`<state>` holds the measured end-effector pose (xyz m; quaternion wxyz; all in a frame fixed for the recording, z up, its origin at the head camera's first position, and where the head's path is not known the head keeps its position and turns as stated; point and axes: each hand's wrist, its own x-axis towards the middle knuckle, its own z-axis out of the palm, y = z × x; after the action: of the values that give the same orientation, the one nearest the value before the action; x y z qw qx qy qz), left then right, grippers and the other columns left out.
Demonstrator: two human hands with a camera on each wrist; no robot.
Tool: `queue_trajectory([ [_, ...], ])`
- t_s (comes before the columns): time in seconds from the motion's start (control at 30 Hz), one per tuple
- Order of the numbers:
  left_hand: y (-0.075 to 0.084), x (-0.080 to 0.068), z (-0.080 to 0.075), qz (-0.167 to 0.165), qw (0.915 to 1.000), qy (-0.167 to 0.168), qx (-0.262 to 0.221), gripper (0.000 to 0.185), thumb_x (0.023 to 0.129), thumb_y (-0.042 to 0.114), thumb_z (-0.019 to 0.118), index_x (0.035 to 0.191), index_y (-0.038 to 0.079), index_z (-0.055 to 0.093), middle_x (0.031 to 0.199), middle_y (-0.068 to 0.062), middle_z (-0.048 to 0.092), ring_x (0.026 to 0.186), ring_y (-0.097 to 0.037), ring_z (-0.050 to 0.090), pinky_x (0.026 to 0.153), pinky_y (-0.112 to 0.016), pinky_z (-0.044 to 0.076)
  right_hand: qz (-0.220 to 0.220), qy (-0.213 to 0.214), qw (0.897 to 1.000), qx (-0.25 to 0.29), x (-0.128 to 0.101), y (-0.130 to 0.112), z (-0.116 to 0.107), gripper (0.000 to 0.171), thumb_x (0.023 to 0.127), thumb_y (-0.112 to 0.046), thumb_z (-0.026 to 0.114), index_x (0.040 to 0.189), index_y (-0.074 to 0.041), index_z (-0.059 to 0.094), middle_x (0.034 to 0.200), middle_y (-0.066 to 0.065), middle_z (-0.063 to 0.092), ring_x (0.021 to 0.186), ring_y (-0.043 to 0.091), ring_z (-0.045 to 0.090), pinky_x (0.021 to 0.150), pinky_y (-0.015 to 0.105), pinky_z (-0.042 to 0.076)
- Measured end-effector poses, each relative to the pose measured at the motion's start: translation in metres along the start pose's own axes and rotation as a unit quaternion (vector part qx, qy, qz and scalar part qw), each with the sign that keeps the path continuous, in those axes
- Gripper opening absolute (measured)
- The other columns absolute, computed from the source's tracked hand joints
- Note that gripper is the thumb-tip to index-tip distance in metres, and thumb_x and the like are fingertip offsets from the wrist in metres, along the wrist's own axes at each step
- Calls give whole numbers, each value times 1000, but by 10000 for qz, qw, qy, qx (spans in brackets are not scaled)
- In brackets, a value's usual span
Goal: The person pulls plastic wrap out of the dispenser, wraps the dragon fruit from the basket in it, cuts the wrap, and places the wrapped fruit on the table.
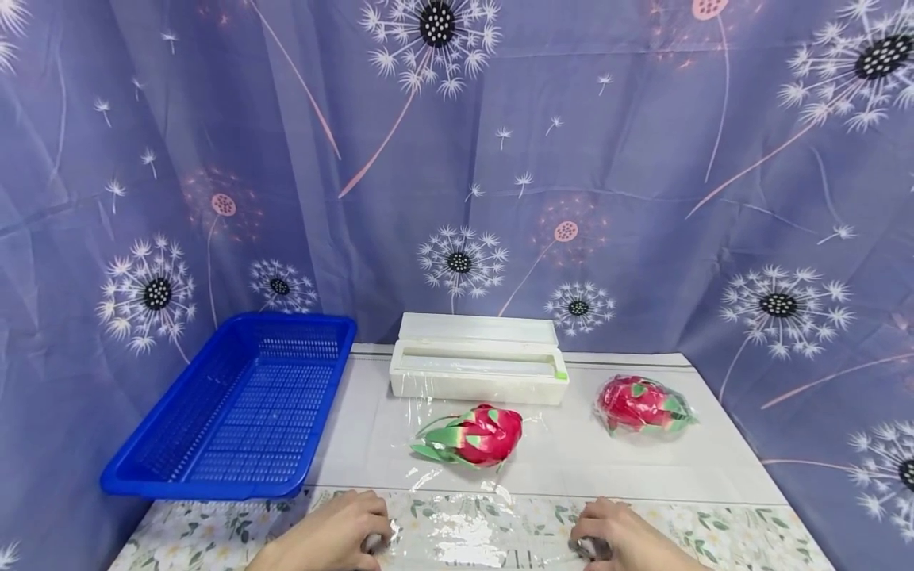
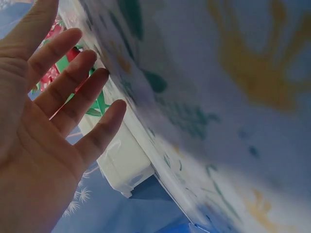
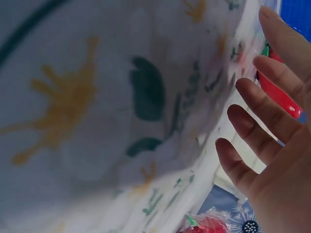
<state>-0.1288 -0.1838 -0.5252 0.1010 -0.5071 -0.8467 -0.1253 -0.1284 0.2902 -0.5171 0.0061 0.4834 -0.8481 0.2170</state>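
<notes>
A sheet of clear plastic film [image 1: 464, 527] lies across the near part of the table, glossy with reflections. At its left side is my left hand [image 1: 336, 527], and at its right side my right hand [image 1: 628, 535]. In the left wrist view, my left hand's fingers [image 2: 65, 90] are spread and loosely bent close to the tablecloth. The right wrist view shows the right fingers [image 3: 272, 114] likewise apart, with nothing visible gripped. A red and green dragon fruit [image 1: 489, 436] lies beyond the hands, within the film's area; whether film passes over it I cannot tell.
A white film box [image 1: 478, 386] stands at the back with its lid raised and a roll inside. To its right lies another dragon fruit [image 1: 639, 404] wrapped in clear film. A blue plastic basket [image 1: 307, 468] occupies the left side. A patterned curtain [image 1: 614, 159] hangs behind.
</notes>
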Motion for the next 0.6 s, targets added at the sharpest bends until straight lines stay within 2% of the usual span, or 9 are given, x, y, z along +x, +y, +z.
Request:
queue_trajectory([
  [0.13,1,0,0,-91,9998,-149,56,24,67,42,80,81,30,65,81,21,47,78,3,43,68,-19,40,-142,76,9998,148,-2,3,7,20,85,-37,76,98,-23,70,93,-13,59,81,-1,48,60,20,41],
  [0.3,-1,-1,0,-20,9996,-286,45,23,71,44,79,83,31,65,82,20,47,79,2,43,68,-20,39,-127,-3,9993,357,-2,2,9,12,85,-21,76,93,-25,68,89,-16,56,78,-3,47,60,18,38],
  [0.47,-2,-4,5,148,9999,11,18,13,76,39,77,79,32,66,79,21,50,78,2,44,68,-15,34,-264,133,9972,680,-1,0,14,22,84,-3,74,91,-23,69,83,-14,55,72,-5,45,61,11,39],
  [0.6,-1,-4,9,230,9996,183,11,12,79,32,77,78,31,66,79,22,51,78,2,46,67,-12,32,-111,57,9946,1026,-3,1,16,24,86,2,69,91,-22,67,83,-15,55,72,-7,44,60,11,41],
])
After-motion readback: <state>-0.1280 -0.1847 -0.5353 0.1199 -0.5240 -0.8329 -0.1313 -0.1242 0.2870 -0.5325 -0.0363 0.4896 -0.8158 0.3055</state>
